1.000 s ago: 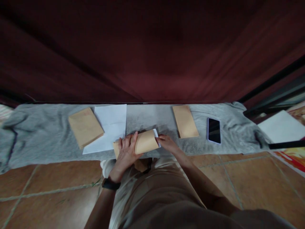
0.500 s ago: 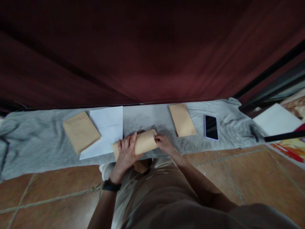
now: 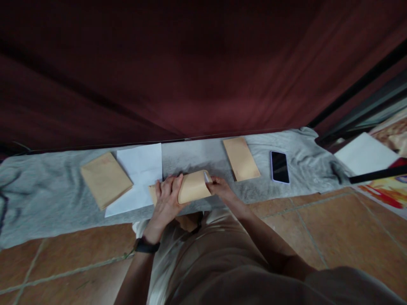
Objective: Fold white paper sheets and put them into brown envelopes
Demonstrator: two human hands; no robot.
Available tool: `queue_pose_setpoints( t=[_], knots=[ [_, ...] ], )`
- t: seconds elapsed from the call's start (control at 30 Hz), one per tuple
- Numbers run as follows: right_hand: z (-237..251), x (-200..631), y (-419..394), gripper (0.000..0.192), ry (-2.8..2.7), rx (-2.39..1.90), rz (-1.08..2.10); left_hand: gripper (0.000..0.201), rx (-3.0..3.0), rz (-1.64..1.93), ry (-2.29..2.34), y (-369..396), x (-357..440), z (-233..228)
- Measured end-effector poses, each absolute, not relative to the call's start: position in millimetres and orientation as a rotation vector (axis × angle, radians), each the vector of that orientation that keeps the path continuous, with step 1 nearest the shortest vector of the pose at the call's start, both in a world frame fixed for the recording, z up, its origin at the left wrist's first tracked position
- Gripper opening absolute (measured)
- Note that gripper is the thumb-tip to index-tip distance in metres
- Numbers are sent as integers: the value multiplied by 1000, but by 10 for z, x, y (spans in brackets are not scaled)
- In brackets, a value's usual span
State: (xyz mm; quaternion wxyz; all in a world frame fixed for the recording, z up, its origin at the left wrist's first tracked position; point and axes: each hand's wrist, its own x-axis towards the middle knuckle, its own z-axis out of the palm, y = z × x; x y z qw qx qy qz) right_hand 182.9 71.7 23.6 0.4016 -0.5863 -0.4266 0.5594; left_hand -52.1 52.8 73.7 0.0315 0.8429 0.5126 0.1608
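A brown paper envelope [image 3: 194, 187] lies near the front edge of the grey cloth, its right end bulging open. My left hand [image 3: 168, 195] grips its left part, with fingers across the top and the thumb low at the near side. At the open end, my right hand [image 3: 220, 187] has its fingers pinched together inside the mouth. White paper [image 3: 207, 177] shows there, right by those fingertips; the rest of it is hidden in the envelope.
White sheets [image 3: 140, 165] lie left of my hands, partly under a stack of brown envelopes [image 3: 106, 180]. To the right are another brown envelope pile [image 3: 241, 159] and a phone [image 3: 280, 167]. A grey cloth [image 3: 190, 154] covers the narrow surface, backed by a dark red curtain [image 3: 203, 93].
My right hand has shifted slightly at the envelope's mouth, and a bit more white paper shows there. My left hand keeps its hold. The whole view has tilted a little.
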Motion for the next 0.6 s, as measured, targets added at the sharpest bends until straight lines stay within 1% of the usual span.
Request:
queue_pose_setpoints(
  t=[0.1, 0.17, 0.47, 0.53, 0.6],
  knots=[
    [275, 1859, 721, 8, -980, -1495, 1532, 92, 2599, 480, 1542, 573, -501, 776],
    [304, 1866, 727, 7, -968, -1498, 1535, 91, 2596, 457, 1526, 593, -484, 776],
    [335, 1842, 754, 7, -845, -1532, 1573, 95, 2604, 408, 1505, 653, -490, 670],
    [341, 1842, 748, 3, -822, -1514, 1564, 98, 2593, 406, 1503, 649, -500, 674],
    [351, 1851, 737, 6, -805, -1469, 1539, 98, 2548, 438, 1515, 613, -505, 673]
  ],
)
